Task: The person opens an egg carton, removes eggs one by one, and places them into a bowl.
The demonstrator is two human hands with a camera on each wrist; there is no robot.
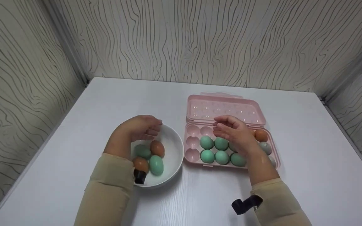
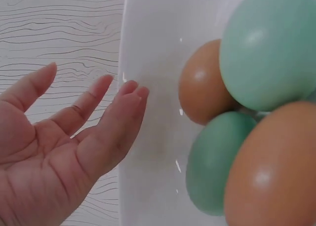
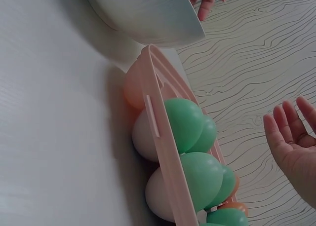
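Note:
My left hand (image 1: 145,127) hovers over the far left rim of a white bowl (image 1: 175,157), with its fingers loosely bent and nothing between them. Inside the bowl lie brown eggs (image 1: 157,148) and green eggs (image 1: 156,165); the left wrist view shows them beside the spread fingers (image 2: 126,112). Above a pink egg carton (image 1: 193,155) is my right hand (image 1: 233,133), empty, its fingers relaxed and pointing left. The carton's cups hold several green eggs (image 1: 207,156), a brown egg (image 1: 261,135) and pale eggs (image 1: 265,147) at the right. My right hand and forearm hide some cups.
Bare cups (image 1: 192,142) show along the carton's left side. Its lid (image 1: 225,108) lies open toward the back. Bowl and carton stand side by side on a white table (image 1: 130,94), with wood-grain patterned panels (image 1: 184,40) behind and at both sides.

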